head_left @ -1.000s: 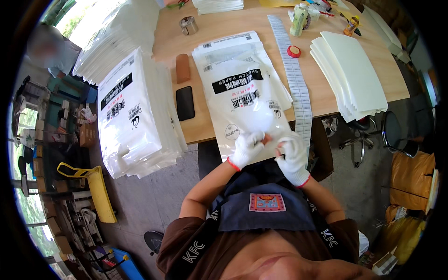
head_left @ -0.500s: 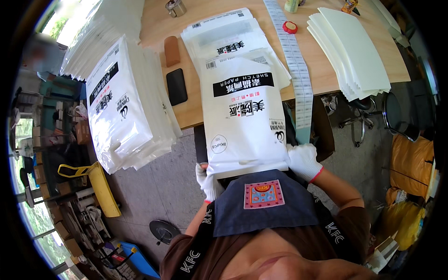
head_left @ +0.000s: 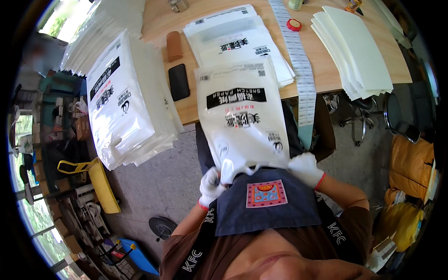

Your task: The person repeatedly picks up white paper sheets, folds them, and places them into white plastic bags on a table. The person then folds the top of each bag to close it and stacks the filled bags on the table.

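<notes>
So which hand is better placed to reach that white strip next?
Probably the right hand: on the right side of the bag, close to the hanging strip. The left hand is across the bag, farther away.

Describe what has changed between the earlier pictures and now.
The left hand and right hand have spread apart to the white bag's near corners. The bag has slid toward the apron, exposing more of the bags beyond. The black phone and paper stack stayed put.

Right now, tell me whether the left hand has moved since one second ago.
Yes. Judged against the black phone on the table, the left hand has moved leftward and back, away from the table's front edge.
</notes>
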